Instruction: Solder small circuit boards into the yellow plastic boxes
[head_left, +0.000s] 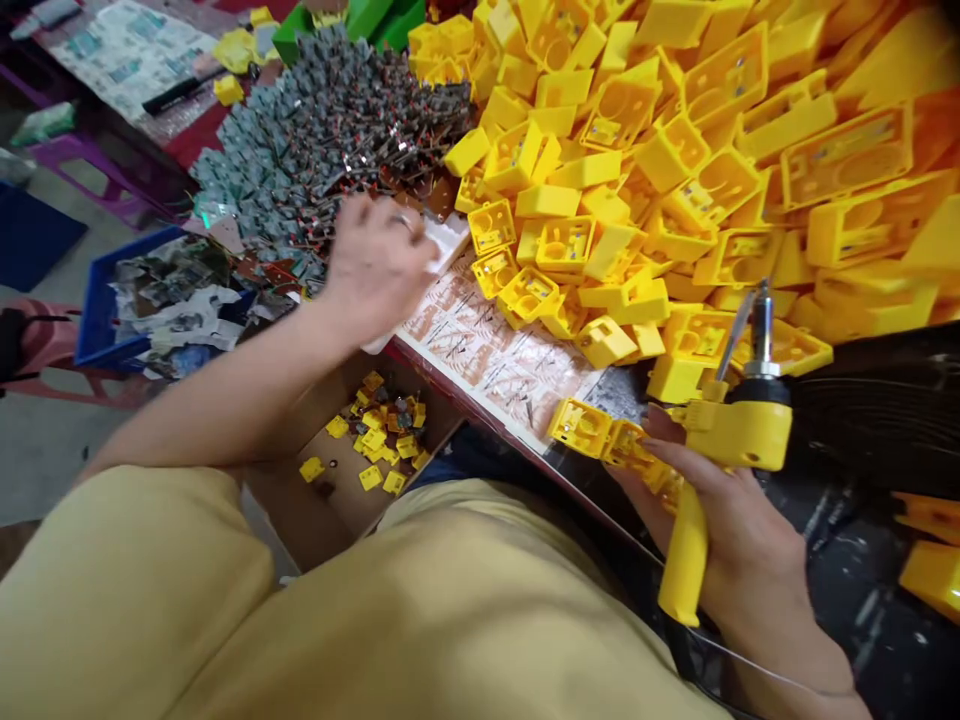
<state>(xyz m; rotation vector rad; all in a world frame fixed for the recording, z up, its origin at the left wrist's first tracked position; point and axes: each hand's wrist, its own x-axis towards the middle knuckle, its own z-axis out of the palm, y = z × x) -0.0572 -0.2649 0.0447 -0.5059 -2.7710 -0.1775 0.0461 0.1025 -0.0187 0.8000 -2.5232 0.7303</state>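
My left hand (382,255) reaches over a white tray-like piece (448,238) beside the heap of small grey electronic parts (330,110). Its fingers curl downward, blurred, with the tips hidden, so whether it holds anything is unclear. At the right, my right hand (739,520) is closed around a yellow soldering gun (739,435), whose metal tip points up and away from me. The same hand also has a short row of small open yellow plastic housings (581,425) at its fingers, extending left over the table edge.
A large pile of yellow plastic housings (585,170) covers the back and right. Printed brown-and-white sheeting (487,350) lies along the table edge. Below is a cardboard box (300,510) with small yellow pieces. A blue crate (105,310) stands left; a cable trails from the gun.
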